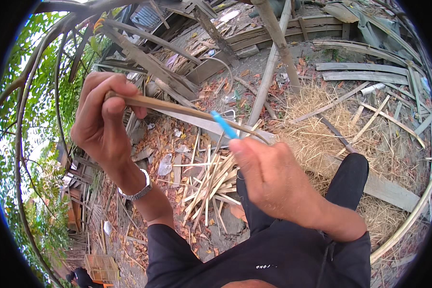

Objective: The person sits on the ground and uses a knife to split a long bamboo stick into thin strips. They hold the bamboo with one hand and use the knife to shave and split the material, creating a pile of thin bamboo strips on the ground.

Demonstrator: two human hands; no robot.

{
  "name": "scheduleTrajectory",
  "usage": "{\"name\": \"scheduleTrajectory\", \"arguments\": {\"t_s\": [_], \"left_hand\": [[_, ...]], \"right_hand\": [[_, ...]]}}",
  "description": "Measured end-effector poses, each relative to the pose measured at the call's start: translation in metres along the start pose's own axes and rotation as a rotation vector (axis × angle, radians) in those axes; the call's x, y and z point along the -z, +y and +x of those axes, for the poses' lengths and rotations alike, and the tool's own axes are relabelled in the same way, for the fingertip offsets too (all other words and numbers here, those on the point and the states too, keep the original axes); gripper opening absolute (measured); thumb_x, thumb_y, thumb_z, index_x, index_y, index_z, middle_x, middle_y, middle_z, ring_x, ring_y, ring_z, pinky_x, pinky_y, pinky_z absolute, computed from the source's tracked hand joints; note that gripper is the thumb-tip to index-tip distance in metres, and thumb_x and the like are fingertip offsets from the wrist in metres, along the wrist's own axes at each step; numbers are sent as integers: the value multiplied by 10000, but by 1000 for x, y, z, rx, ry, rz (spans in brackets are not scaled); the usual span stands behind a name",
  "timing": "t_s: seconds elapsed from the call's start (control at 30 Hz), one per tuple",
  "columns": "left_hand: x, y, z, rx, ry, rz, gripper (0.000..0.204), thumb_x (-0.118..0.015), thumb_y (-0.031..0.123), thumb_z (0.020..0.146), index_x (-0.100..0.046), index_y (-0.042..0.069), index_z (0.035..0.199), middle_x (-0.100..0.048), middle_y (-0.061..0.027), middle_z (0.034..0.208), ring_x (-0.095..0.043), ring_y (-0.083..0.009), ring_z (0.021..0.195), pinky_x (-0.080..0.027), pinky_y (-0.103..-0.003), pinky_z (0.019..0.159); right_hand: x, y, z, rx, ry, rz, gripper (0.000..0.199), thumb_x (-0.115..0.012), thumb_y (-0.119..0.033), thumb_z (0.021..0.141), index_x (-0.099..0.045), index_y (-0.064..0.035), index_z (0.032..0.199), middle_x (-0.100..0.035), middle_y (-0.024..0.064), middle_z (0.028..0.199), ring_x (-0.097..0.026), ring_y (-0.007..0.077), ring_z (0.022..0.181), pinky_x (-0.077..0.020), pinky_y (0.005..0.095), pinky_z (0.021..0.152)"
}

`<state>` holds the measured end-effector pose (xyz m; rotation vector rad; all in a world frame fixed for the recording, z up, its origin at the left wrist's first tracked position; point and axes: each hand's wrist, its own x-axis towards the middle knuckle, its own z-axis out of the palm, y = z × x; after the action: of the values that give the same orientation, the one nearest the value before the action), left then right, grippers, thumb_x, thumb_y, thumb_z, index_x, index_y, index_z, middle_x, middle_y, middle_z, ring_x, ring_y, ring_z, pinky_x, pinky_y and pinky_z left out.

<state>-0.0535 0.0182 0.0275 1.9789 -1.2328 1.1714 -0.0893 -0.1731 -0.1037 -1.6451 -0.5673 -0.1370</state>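
Observation:
My left hand (103, 108) is raised on the left, fingers curled round one end of a narrow brown wooden strip (175, 107). The strip slants down to the right, toward my right hand (273, 180). That hand is closed in a pinch on a slim light-blue rod-like object (224, 125), whose exact kind I cannot make out. The blue object crosses the strip near its far end. My right fingers hide its lower part, and I cannot tell whether they also touch the strip. Below lies a pile of split pale sticks (209, 185).
Dry straw (317, 117) covers the ground on the right, with a grey plank (391, 192) beside my knee. Weathered boards (362, 72) lie farther back. Wooden posts (278, 43) stand ahead, and leafy branches (38, 96) hang at left. A cage-like box (102, 267) is at lower left.

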Motion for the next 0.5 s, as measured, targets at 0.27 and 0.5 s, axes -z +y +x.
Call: {"name": "scheduleTrajectory", "arguments": {"t_s": [0.27,0.5], "left_hand": [[13,-3,-7,-18,14,11,383,-574,291,909,-591,-89,861,-548,-141,841,-542,-149,588,-416,-221,452],[13,-10,-13,-30,44,11,391,-554,299,921,-574,-90,886,-536,-140,857,-532,-148,599,-396,-214,455]], "right_hand": [[-9,53,-1,-252,-105,-136,445,-355,-282,986,-518,65,761,-475,265,584,-485,456,577,-384,467,556],[-20,136,8,-440,-204,-315,525,-314,-313,988,-531,78,713,-492,283,600,-490,464,574,-395,486,579]]}}
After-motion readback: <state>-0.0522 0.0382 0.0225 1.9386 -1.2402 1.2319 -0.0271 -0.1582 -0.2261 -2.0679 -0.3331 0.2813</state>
